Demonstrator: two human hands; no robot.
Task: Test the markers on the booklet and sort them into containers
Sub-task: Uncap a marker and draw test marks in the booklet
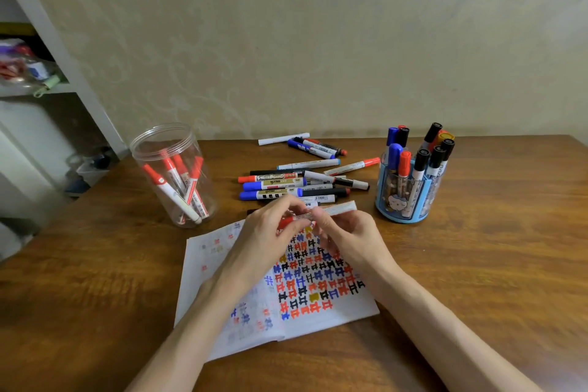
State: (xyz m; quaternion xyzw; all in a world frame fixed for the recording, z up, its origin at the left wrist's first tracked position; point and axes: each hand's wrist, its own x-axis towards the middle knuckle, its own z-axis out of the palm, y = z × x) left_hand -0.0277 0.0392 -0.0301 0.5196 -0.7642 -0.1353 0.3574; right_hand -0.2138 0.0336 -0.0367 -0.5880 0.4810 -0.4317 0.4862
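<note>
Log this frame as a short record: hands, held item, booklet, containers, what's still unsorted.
left hand: grips the red-capped end of the marker
right hand: grips the marker's white barrel
marker: held above the booklet; cap seating cannot be told
booklet: open on the table, page covered in red, blue, black and yellow marks
clear jar: left, holds red-capped markers
blue holder: right, mixed colours, upright
loose markers: piled behind the booklet

Brown wood-grain table [477, 264] under left hand [270, 232]. Beige wall [318, 41], faint floral pattern, beyond it. White cluttered shelf unit [101, 119] well to its left. Soft even light.
</note>
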